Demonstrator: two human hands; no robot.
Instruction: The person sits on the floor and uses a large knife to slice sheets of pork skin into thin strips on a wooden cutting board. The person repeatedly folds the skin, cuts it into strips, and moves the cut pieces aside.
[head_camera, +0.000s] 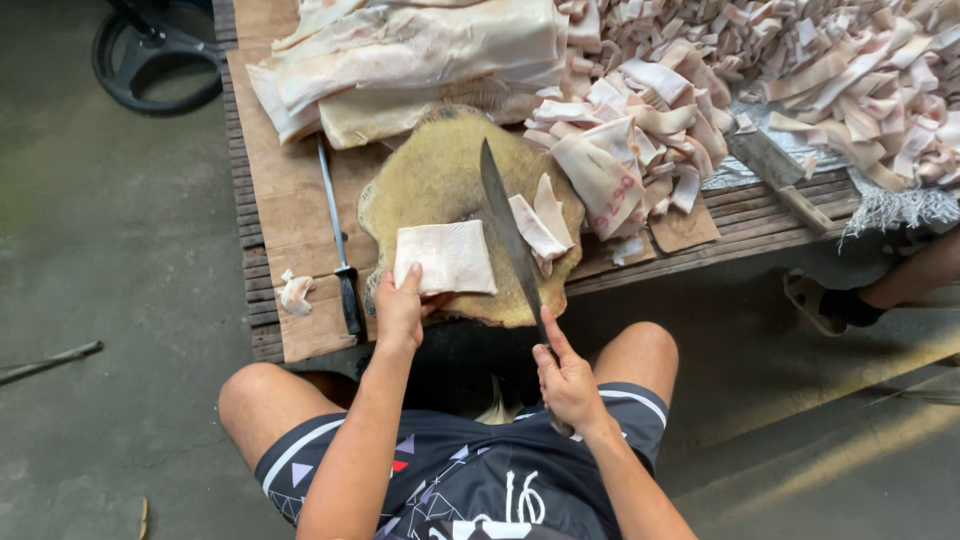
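Pork skin square (446, 257) is pinned by left hand (399, 312) fingers; long knife (512, 240) is gripped closed by right hand (566, 384).

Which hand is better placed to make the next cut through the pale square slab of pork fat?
Likely the right hand: it grips the long-bladed knife beside the slab, which the left hand pins.

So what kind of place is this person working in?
Probably an informal meat-cutting spot, outdoors or in a workshop. A low wooden platform sits on concrete floor, heaped with cut fat strips. The right hand holds a long knife over a round chopping block.
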